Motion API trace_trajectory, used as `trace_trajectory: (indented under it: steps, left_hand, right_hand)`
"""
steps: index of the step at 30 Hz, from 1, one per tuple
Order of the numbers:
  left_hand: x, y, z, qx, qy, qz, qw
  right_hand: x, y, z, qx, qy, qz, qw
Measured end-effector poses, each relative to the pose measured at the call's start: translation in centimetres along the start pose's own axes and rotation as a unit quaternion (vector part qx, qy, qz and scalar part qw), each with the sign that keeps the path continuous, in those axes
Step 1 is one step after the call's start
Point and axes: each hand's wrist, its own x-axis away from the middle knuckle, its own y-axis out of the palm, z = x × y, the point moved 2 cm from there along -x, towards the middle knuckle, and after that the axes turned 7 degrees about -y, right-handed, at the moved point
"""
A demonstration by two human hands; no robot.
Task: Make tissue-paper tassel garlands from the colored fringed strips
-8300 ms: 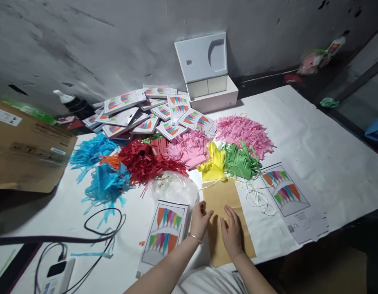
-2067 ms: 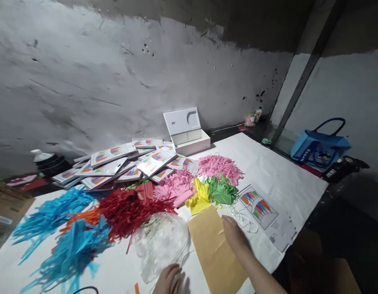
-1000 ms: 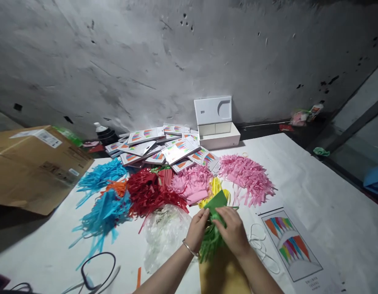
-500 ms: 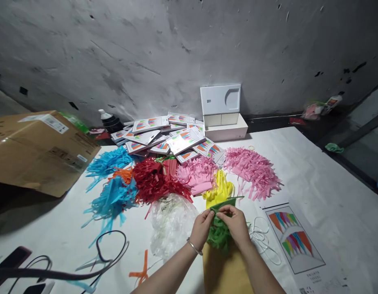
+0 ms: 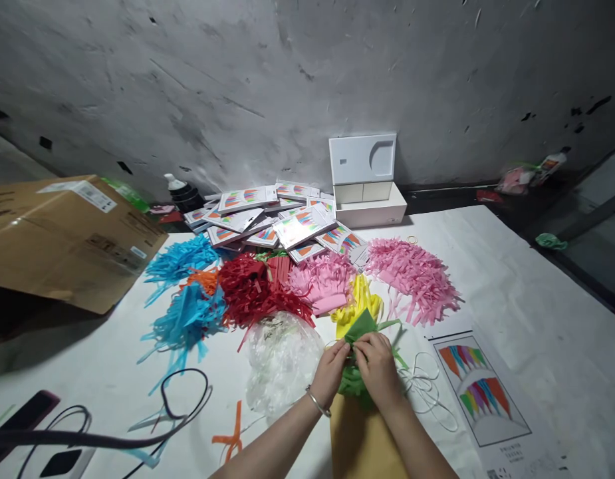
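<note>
Between my two hands is a green tissue-paper tassel (image 5: 361, 325), its uncut top raised and its fringe hanging below. My left hand (image 5: 331, 371) pinches it from the left, thumb and fingers together. From the right, my right hand (image 5: 379, 369) pinches the same paper close by, and the fingertips nearly meet. Beneath the green fringe lies a tan sheet (image 5: 367, 436). A yellow fringed tassel (image 5: 356, 306) rests just beyond the hands. White cord (image 5: 427, 392) lies loosely coiled to the right of my right hand.
Crumpled clear plastic (image 5: 282, 362) sits left of my hands. Red (image 5: 252, 286), pink (image 5: 411, 273) and blue (image 5: 187, 316) tassels spread behind. Flat packages (image 5: 297, 226) are piled beside an open white box (image 5: 369, 211). A cardboard box (image 5: 72, 239) stands left; a printed bag (image 5: 481, 392) lies right.
The green paper's top has gone from a flat folded strip to a raised corner. My right hand has turned slightly, its fingers closer to the left hand's. The view has shifted slightly.
</note>
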Motion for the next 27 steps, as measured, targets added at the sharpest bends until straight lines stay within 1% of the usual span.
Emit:
trace_trajectory:
  steps: [4,9,13,17,19,20,23,25,27]
  left_hand:
    - [0.1,0.0,-0.2,-0.018,-0.008,0.010,1.000]
    - [-0.1,-0.2,-0.2,-0.069,-0.002,0.028,0.997]
    - [-0.2,-0.4,0.0,-0.098,0.010,0.039,0.994]
    - [0.0,-0.5,-0.1,-0.073,-0.004,0.032,0.997]
    - [0.1,-0.5,0.0,-0.055,-0.013,0.025,0.998]
    - [0.2,-0.5,0.1,-0.047,-0.016,0.020,0.999]
    - [0.3,-0.2,0.4,-0.033,-0.017,0.005,0.999]
    - [0.3,-0.1,0.4,-0.030,-0.019,0.006,0.999]
    - [0.3,0.0,0.2,-0.023,-0.026,0.012,0.999]
  right_hand:
    - [0.1,0.1,1.0,-0.070,0.041,0.012,0.997]
    - [0.0,0.2,1.5,-0.156,0.099,0.034,0.982]
    - [-0.1,0.3,1.9,-0.209,0.136,0.008,0.968]
    - [-0.4,-0.1,2.4,-0.267,0.153,-0.013,0.951]
    - [-0.4,-0.6,2.5,-0.258,0.147,-0.003,0.955]
    - [-0.4,-0.9,2.5,-0.238,0.137,0.006,0.962]
    - [-0.4,-1.7,2.0,-0.134,0.076,0.029,0.988]
    - [-0.3,-1.8,1.5,-0.084,0.031,0.021,0.996]
    - [-0.1,-1.7,1.2,-0.078,0.005,-0.010,0.997]
